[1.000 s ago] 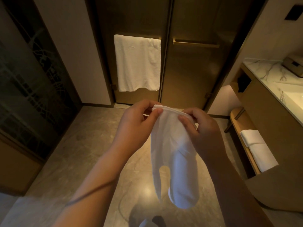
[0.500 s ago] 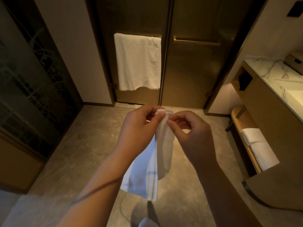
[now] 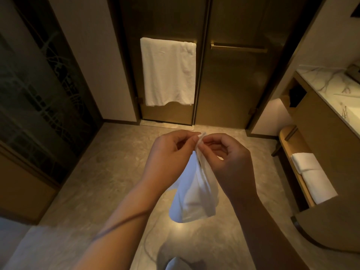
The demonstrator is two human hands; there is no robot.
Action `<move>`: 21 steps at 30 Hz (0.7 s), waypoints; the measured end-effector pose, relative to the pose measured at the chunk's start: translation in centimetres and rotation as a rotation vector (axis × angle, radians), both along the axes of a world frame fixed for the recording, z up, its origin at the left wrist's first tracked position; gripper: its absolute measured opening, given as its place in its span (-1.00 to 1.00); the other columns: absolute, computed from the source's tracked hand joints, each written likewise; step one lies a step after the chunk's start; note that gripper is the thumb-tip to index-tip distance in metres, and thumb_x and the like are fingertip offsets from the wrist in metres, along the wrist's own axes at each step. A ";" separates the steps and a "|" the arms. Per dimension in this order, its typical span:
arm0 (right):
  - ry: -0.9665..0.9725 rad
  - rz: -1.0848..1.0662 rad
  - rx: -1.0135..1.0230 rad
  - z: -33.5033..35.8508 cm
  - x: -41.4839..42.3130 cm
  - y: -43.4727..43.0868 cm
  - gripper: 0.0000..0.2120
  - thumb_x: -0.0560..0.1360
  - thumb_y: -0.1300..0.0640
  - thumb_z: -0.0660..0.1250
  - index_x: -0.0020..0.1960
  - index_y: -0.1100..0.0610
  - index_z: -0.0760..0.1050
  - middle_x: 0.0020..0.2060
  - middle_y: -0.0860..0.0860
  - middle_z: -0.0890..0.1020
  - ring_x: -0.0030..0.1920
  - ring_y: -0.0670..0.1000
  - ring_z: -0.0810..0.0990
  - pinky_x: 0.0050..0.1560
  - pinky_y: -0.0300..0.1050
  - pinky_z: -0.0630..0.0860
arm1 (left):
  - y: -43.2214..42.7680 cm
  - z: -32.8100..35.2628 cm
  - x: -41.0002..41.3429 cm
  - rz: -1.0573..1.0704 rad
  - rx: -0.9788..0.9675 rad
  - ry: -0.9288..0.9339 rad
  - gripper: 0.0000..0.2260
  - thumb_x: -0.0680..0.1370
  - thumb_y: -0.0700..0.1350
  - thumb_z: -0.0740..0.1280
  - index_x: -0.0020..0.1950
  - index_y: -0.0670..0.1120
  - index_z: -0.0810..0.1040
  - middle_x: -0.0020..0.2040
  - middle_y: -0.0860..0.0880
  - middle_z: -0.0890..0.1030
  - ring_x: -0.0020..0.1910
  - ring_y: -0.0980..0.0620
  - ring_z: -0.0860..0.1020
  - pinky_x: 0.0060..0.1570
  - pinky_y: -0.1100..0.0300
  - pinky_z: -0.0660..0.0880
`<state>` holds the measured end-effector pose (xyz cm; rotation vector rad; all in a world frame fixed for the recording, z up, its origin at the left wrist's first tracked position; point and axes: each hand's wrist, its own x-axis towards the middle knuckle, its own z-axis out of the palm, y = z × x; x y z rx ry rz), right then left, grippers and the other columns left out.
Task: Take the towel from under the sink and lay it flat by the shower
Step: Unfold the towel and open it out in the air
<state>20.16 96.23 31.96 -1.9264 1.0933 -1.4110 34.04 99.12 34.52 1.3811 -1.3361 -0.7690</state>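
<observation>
A white towel hangs in folds in front of me over the stone floor. My left hand and my right hand both pinch its top edge, fingertips almost touching at the same spot. The towel's lower part dangles between my forearms. Straight ahead stand the bronze glass shower doors. The vanity with the sink is at the right, with a low shelf under it.
Another white towel hangs on the left shower door's bar. Two folded white towels lie on the shelf under the sink. A dark patterned glass panel lines the left wall. Stone floor spreads between me and the doors.
My hands have come together from spread apart, so the towel has gathered into a narrower bunch and its bottom has swung about beneath them.
</observation>
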 end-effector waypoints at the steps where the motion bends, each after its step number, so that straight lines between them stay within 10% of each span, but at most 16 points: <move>1: 0.004 0.005 0.009 -0.1 -0.1 0.0 -0.86 0.43 0.09 0.44 -0.02 0.00 0.58 -0.18 -0.20 0.63 -0.14 -0.20 0.63 -0.14 -0.41 0.51 | 0.0 -0.1 -0.1 -0.005 0.001 0.009 -0.86 0.54 -0.04 0.31 -0.01 0.11 0.65 -0.17 0.18 0.68 -0.17 0.26 0.61 -0.11 0.28 0.53; 21: 0.020 -0.041 0.073 -1.4 -1.3 -0.6 -0.90 0.50 0.11 0.38 0.01 0.04 0.60 -0.20 -0.19 0.64 -0.15 -0.19 0.64 -0.15 -0.32 0.57 | -0.7 -1.3 -1.2 0.002 -0.015 -0.177 -0.90 0.50 0.03 0.36 -0.03 0.24 0.57 -0.21 0.28 0.61 -0.15 0.39 0.56 -0.16 0.52 0.44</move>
